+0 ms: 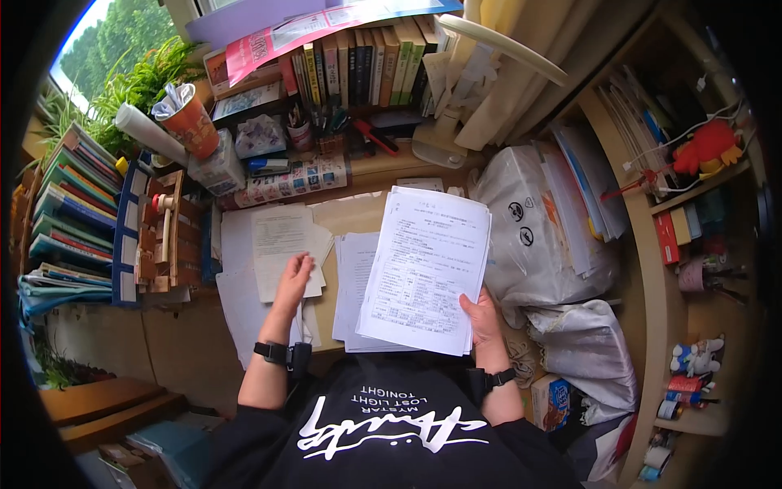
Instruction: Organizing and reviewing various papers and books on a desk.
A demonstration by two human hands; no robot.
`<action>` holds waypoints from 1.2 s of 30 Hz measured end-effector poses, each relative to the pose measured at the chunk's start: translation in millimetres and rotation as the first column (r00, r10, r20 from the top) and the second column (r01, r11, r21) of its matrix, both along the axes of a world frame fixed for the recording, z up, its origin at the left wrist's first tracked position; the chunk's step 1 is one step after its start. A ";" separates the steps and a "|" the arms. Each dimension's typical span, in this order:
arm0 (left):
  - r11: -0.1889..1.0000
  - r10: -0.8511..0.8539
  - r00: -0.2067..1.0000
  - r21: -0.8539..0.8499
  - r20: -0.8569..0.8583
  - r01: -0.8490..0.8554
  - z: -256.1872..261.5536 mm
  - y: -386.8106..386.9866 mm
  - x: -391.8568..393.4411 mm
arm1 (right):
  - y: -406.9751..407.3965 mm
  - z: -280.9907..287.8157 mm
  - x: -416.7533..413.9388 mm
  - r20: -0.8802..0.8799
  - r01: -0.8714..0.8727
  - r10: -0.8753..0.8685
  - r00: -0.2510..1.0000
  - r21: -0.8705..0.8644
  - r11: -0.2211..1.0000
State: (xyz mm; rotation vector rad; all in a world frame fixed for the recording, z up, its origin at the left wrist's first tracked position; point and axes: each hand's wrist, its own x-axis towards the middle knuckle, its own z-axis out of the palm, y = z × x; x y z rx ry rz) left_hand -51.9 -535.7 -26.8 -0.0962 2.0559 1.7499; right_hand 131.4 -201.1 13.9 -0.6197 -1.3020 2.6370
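My right hand (482,315) grips a sheaf of printed sheets (424,269) by its lower right edge, thumb on top. The top page bears printed text and a table. Over the left part of the desk, my left hand (297,278) holds nothing, its fingers partly extended and close together in front of a printed page (281,238). I cannot tell whether it touches that page. More loose paper (238,293) lies under and beside it. Between my hands, a second stack of printed sheets (351,287) rests on the desk (351,214), partly covered by the held sheaf.
A row of books (366,64) lines the back shelf, beside a white desk lamp (443,143). Left stand a paper cup (192,122), a wooden rack (165,235) and upright booklets (76,208). A plastic bag (519,226) with papers and an open shelf unit (647,269) border the right.
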 end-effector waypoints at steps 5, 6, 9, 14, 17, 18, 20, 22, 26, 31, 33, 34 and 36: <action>0.841 -0.347 0.890 0.518 0.295 0.156 19.2 82.7 50.9 | -26.3 0.2 17.1 -0.051 0.029 -0.031 0.998 -0.035 0.999; 0.882 -0.323 0.888 0.446 0.328 0.156 18.8 89.2 54.7 | -34.8 3.9 23.0 -0.050 0.083 -0.084 0.995 -0.034 0.996; 0.900 -0.344 0.881 0.381 0.326 0.211 15.9 100.9 69.0 | -61.6 3.1 43.7 0.041 0.158 -0.174 0.984 0.249 0.955; 0.750 -0.572 0.807 0.492 0.145 0.443 -16.1 93.5 81.5 | -83.7 -27.6 90.2 0.209 0.078 -0.276 0.938 0.650 0.756; 0.756 -0.593 0.785 0.460 0.179 0.466 -0.3 108.9 94.8 | -85.8 -14.5 116.4 0.109 0.195 -0.354 0.929 0.670 0.716; 0.761 -0.610 0.756 0.444 0.239 0.473 3.3 113.9 99.3 | -85.9 -15.7 124.2 0.094 0.220 -0.399 0.912 0.709 0.670; 0.735 -0.672 0.606 0.484 0.425 0.476 2.5 124.8 107.4 | -87.4 -20.5 139.8 0.014 0.308 -0.463 0.886 0.728 0.612; 0.658 -0.747 0.594 0.463 0.300 0.593 -1.6 134.6 122.0 | -89.3 28.5 157.9 0.053 0.284 -0.477 0.877 0.744 0.604; 0.616 -0.707 0.708 0.491 -0.003 0.617 39.3 170.2 172.1 | -83.0 49.8 216.5 0.070 0.326 -0.490 0.869 0.664 0.673; 0.427 -0.775 0.492 0.245 -0.396 0.870 78.2 223.3 269.1 | -88.8 32.0 314.7 -0.082 0.542 -0.780 0.621 0.763 0.351; 0.335 -0.777 0.411 0.240 -0.477 0.911 91.3 244.3 308.0 | -94.0 37.1 368.0 -0.155 0.691 -0.876 0.456 0.682 0.239; 0.222 -0.855 0.273 0.163 -0.442 0.961 92.4 256.3 322.2 | -95.5 22.0 395.1 -0.189 0.901 -0.917 0.352 0.334 0.277; 0.080 -0.911 0.107 0.083 -0.398 0.993 106.8 271.4 358.8 | -106.8 19.9 462.2 -0.162 0.950 -0.976 0.143 0.299 0.089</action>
